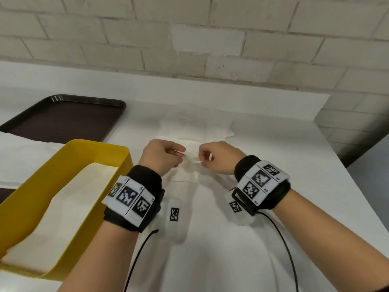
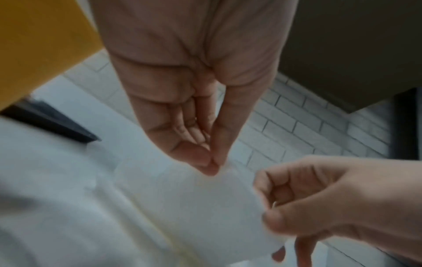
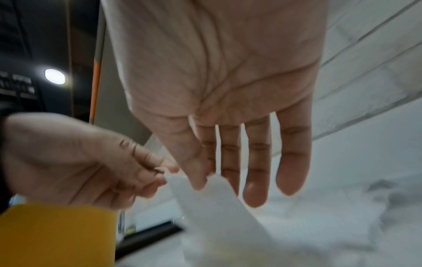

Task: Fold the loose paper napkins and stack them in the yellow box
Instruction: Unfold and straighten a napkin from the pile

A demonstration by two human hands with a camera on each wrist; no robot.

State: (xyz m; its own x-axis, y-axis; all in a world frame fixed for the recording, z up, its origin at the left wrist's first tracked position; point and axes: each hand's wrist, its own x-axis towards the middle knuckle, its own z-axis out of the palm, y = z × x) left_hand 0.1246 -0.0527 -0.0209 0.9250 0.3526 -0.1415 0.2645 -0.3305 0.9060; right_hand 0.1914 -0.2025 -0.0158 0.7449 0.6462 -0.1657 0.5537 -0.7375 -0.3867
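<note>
Napkin (image 1: 192, 159), one loose white sheet, lifted just above the bench (image 1: 273, 207) near its middle: left hand (image 1: 163, 154) pinches one top corner between thumb and forefinger, right hand (image 1: 219, 158) pinches the other with its remaining fingers straight; the upper edge runs left to right and the sheet hangs toward the bench. Advice: keep the edge taut and corners level, bring corner to corner, then crease. Yellow box (image 1: 31, 199) at the near left edge holds folded napkins; loose napkins (image 1: 195, 125) lie beyond toward the far edge.
</note>
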